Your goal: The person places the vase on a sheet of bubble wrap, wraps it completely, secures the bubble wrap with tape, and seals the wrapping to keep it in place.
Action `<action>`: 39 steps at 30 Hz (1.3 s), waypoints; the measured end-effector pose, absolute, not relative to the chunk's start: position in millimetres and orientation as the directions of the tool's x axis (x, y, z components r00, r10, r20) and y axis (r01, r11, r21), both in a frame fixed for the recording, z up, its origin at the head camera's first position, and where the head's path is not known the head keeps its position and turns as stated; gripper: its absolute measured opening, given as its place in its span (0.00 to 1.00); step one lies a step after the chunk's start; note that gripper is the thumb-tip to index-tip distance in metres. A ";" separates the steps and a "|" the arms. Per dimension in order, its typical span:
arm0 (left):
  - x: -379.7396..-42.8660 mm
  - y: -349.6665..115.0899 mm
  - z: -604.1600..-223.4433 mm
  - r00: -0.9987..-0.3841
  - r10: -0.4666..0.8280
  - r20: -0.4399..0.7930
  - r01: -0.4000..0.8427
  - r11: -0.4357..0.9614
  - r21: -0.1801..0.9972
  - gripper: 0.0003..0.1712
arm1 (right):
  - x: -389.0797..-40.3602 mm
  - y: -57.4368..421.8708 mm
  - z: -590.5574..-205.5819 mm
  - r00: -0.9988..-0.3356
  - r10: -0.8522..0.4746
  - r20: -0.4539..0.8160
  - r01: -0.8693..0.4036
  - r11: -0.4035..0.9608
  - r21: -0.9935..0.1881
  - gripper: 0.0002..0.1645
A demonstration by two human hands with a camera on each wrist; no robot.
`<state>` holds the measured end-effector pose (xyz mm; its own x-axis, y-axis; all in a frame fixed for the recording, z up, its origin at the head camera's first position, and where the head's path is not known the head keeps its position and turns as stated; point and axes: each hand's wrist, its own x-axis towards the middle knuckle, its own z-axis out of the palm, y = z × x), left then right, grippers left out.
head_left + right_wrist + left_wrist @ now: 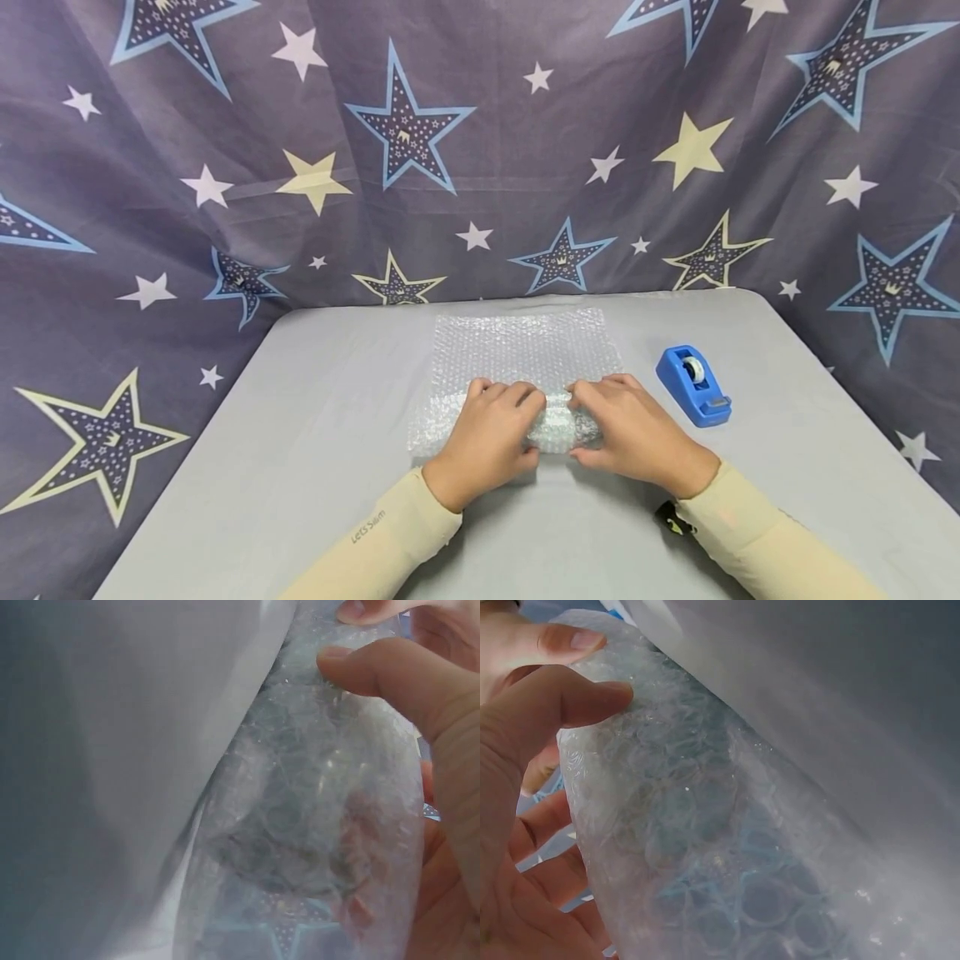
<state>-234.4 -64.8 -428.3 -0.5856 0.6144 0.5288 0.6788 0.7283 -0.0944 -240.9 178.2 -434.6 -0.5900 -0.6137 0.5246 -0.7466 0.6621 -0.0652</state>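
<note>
A sheet of bubble wrap [525, 346] lies on the table, its far part flat and its near part rolled up. My left hand [491, 429] grips the left of the roll, thumb on the near side and fingers over the far side. The right hand [633, 429] holds the roll's right part the same way. In the left wrist view, the bubble wrap [697, 802] is layered, with the left thumb [585, 697] pressing it. Something greenish shows faintly through the layers; what it is I cannot tell. The right wrist view has the right thumb [382, 667] against the wrap [300, 780].
A blue tape dispenser [693, 404] with a roll of tape stands on the grey table [315, 417], right of the wrap. Behind and at both sides hangs a dark curtain [480, 108] with stars. A black item [673, 518] sits at the right sleeve's cuff.
</note>
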 end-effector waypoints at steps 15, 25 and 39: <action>-232.4 -66.1 -423.9 -0.599 0.615 0.513 0.698 0.715 -0.042 0.27 | -238.2 178.5 -427.3 -0.614 -0.623 0.484 -0.740 0.668 -0.079 0.38; -231.9 -67.7 -422.4 -0.613 0.613 0.498 0.701 0.713 -0.016 0.26 | -235.1 177.2 -423.7 -0.641 -0.623 0.449 -0.730 0.675 -0.106 0.37; -231.5 -68.8 -419.5 -0.651 0.609 0.454 0.698 0.715 0.041 0.26 | -233.6 179.2 -422.9 -0.675 -0.621 0.398 -0.717 0.680 -0.155 0.43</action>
<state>-231.5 -68.8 -419.5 -0.6510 0.6087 0.4536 0.6976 0.7153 0.0412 -233.6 179.2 -422.9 -0.6753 -0.6208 0.3983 -0.7167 0.6799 -0.1553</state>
